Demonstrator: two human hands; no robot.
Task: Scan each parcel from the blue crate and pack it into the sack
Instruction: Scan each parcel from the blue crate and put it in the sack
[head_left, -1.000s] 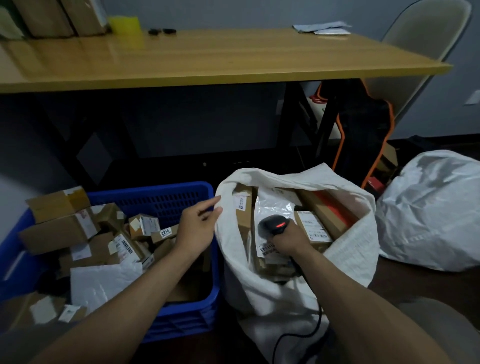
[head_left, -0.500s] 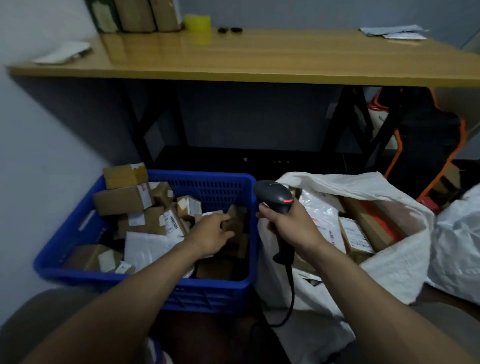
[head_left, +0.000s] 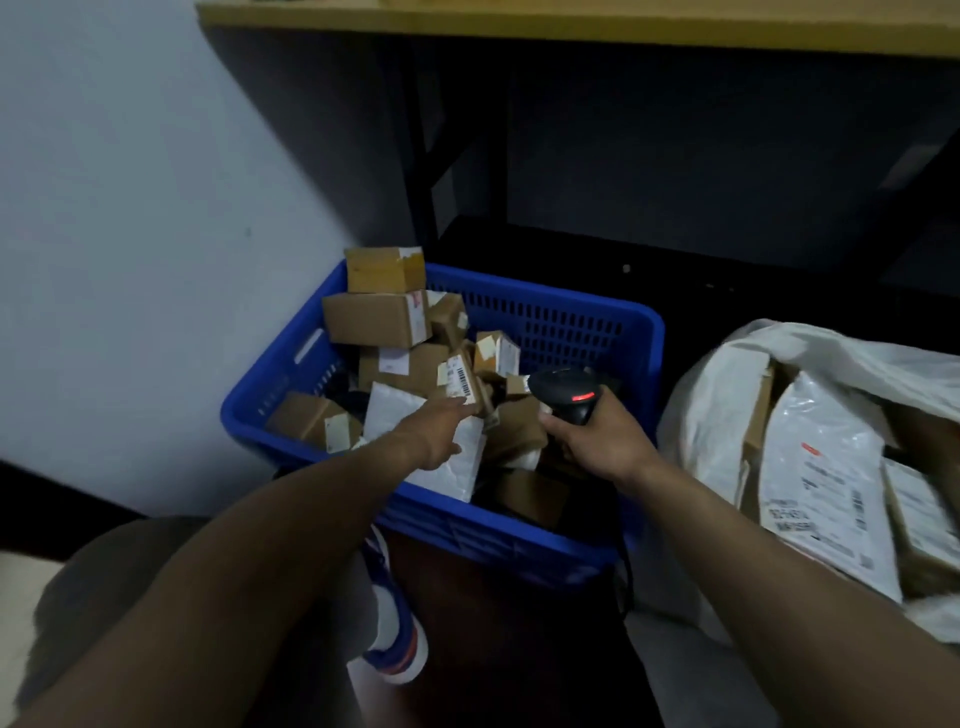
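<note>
The blue crate (head_left: 550, 306) stands on the floor, full of several brown boxes and a white mailer (head_left: 397, 413). My left hand (head_left: 441, 431) reaches into it with fingers stretched out, the tips touching a small box with a barcode label (head_left: 464, 382). My right hand (head_left: 602, 444) grips the black scanner (head_left: 563, 389), red light lit, held over the crate's right side and pointing toward that box. The white sack (head_left: 722, 395) stands open to the right, holding a white poly parcel (head_left: 821, 467) and several brown boxes.
A wooden desk edge (head_left: 571, 26) runs overhead, with its black legs (head_left: 421, 156) behind the crate. A pale wall (head_left: 130, 234) closes the left side. My knee and a white shoe (head_left: 395, 639) sit just in front of the crate.
My left hand went from the sack's rim into the crate and reached forward to the barcode box. My right hand lifted the scanner out of the sack and brought it over the crate.
</note>
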